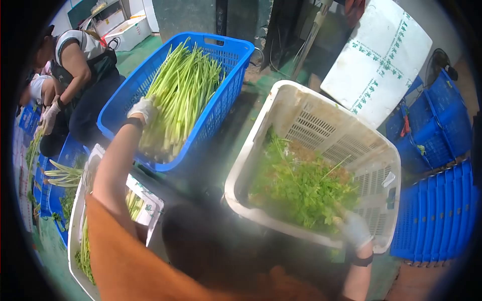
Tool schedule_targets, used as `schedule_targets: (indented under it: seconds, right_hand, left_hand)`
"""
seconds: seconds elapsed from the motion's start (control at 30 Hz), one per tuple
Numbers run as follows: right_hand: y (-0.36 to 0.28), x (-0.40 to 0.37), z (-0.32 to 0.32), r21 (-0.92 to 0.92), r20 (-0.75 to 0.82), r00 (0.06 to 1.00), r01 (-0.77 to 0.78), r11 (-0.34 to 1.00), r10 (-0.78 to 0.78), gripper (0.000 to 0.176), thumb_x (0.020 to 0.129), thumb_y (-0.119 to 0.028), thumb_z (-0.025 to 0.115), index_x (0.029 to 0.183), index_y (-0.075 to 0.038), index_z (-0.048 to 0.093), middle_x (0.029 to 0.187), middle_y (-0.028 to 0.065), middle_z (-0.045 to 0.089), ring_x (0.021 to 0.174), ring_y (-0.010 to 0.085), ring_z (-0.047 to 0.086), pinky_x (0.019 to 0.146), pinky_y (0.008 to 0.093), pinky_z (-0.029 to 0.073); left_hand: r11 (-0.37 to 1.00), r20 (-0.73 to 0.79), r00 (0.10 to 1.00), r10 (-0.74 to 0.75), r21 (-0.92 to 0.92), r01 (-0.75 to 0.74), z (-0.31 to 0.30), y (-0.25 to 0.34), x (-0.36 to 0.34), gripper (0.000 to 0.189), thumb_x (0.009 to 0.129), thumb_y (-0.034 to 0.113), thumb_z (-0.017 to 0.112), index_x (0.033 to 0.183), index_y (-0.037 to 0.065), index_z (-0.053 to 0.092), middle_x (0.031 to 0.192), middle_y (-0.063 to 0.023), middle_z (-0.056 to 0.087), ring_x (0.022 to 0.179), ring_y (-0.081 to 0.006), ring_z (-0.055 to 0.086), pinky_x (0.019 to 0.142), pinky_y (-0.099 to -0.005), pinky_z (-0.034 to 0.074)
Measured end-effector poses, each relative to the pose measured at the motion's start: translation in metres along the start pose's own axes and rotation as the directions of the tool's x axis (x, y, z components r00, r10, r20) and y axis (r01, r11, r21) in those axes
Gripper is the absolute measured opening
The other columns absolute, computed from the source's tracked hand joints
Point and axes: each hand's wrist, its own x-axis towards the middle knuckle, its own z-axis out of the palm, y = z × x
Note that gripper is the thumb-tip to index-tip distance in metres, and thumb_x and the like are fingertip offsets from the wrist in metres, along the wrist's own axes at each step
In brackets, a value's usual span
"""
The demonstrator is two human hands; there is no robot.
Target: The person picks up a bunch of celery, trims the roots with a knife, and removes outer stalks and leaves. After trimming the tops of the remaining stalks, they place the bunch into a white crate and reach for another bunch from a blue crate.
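Observation:
My left hand [142, 110], in a white glove, is at the left side of a blue basket [241, 55] and touches the long green stalks [188, 90] lying in it. Its fingers are partly hidden by the stalks and blur. On the right, my right hand [355, 230], also gloved, reaches over the near right edge of a white crate [306, 230]. Its blurred fingertips are at the leafy greens [306, 193] inside, and I cannot make out what they grip.
Left of me, a white foam box [75, 246] holds more stalks. Two people [75, 65] work at the upper left. A foam lid [379, 60] leans behind the crate. Blue baskets [437, 215] stand at the right.

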Motion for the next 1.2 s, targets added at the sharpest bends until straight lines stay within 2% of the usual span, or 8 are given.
schedule_targets:
  seconds: [0.13,0.3,0.4,0.47,0.6,0.7,1.03,1.2]
  right_hand:
    - [-0.005,0.001,0.001,-0.004,0.012,1.0,-0.017,1.0,0.017,0.048,0.089,-0.032,0.065,0.133,-0.012,0.058,0.096,0.0187,0.068,0.087,0.0351,0.066,0.076,0.0412,0.051]
    - [-0.004,0.003,0.003,-0.021,-0.01,1.0,0.01,1.0,-0.01,0.048,0.089,-0.032,0.065,0.133,-0.012,0.058,0.096,0.0188,0.069,0.086,0.0345,0.066,0.076,0.0398,0.052]
    - [-0.002,0.003,0.002,-0.03,-0.007,1.0,0.005,1.0,-0.005,0.048,0.089,-0.032,0.065,0.133,-0.013,0.058,0.095,0.019,0.069,0.085,0.0345,0.066,0.075,0.0395,0.052]
    - [-0.001,0.001,0.005,-0.005,-0.002,1.0,0.01,1.0,-0.01,0.049,0.089,-0.032,0.065,0.133,-0.013,0.058,0.095,0.0191,0.069,0.085,0.0346,0.066,0.074,0.0395,0.052]
    - [-0.003,0.002,0.004,-0.008,0.041,0.998,-0.041,0.999,0.042,0.049,0.089,-0.031,0.066,0.133,-0.013,0.058,0.093,0.0187,0.069,0.084,0.0349,0.066,0.074,0.0401,0.052]
    - [-0.007,0.003,0.003,-0.009,0.048,0.999,-0.025,1.0,0.025,0.048,0.089,-0.03,0.066,0.133,-0.013,0.058,0.093,0.0184,0.068,0.083,0.0349,0.066,0.074,0.0402,0.052]
    - [-0.003,0.005,0.01,0.006,0.007,1.0,0.029,1.0,-0.029,0.05,0.088,-0.031,0.067,0.133,-0.012,0.058,0.094,0.0197,0.068,0.087,0.0349,0.066,0.075,0.0401,0.051]
    - [0.008,-0.001,0.01,0.028,-0.008,0.999,0.032,0.999,-0.031,0.05,0.088,-0.029,0.067,0.134,-0.012,0.058,0.093,0.0207,0.067,0.086,0.0355,0.066,0.074,0.0404,0.051]
  left_hand:
    - [0.679,0.414,0.812,0.412,0.455,-0.576,-0.008,0.051,-0.083,0.093,0.077,0.035,0.075,0.154,0.029,0.023,0.16,-0.0249,0.003,0.147,-0.0461,0.011,0.117,-0.0539,0.023]
    - [0.866,0.441,0.888,0.131,0.385,-0.318,-0.016,0.007,-0.068,0.083,0.089,0.06,0.052,0.155,0.02,0.022,0.16,-0.0227,0.01,0.148,-0.035,0.016,0.119,-0.0474,0.019]
    - [0.547,0.598,0.779,0.189,0.595,-0.589,-0.034,0.002,-0.058,0.078,0.095,0.062,0.039,0.154,0.013,0.025,0.16,-0.0168,0.021,0.145,-0.0289,0.028,0.118,-0.0382,0.023]
    - [0.987,0.547,0.833,0.08,0.076,-0.145,-0.039,0.004,-0.057,0.071,0.098,0.056,0.038,0.153,0.012,0.028,0.154,-0.0123,0.036,0.139,-0.0269,0.039,0.114,-0.0346,0.029]
    - [0.834,0.125,0.846,0.519,0.142,-0.533,-0.014,-0.028,-0.034,0.057,0.093,0.043,0.053,0.141,0.012,0.05,0.116,-0.0159,0.068,0.102,-0.0311,0.067,0.09,-0.0398,0.05]
    - [0.53,0.457,0.802,0.384,0.602,-0.597,-0.012,-0.041,-0.001,0.037,0.091,0.035,0.057,0.118,0.011,0.067,0.109,-0.0081,0.071,0.102,-0.0243,0.067,0.088,-0.0339,0.052]
    - [0.957,0.59,0.806,0.042,0.208,-0.203,-0.018,-0.059,0.0,0.034,0.075,0.034,0.072,0.101,0.012,0.073,0.1,-0.011,0.071,0.09,-0.0278,0.067,0.079,-0.0349,0.052]
    - [0.975,-0.2,0.967,0.16,0.183,-0.124,-0.046,-0.029,-0.03,0.056,0.075,0.021,0.072,0.128,0.007,0.06,0.112,-0.0178,0.069,0.104,-0.0317,0.066,0.087,-0.0372,0.052]
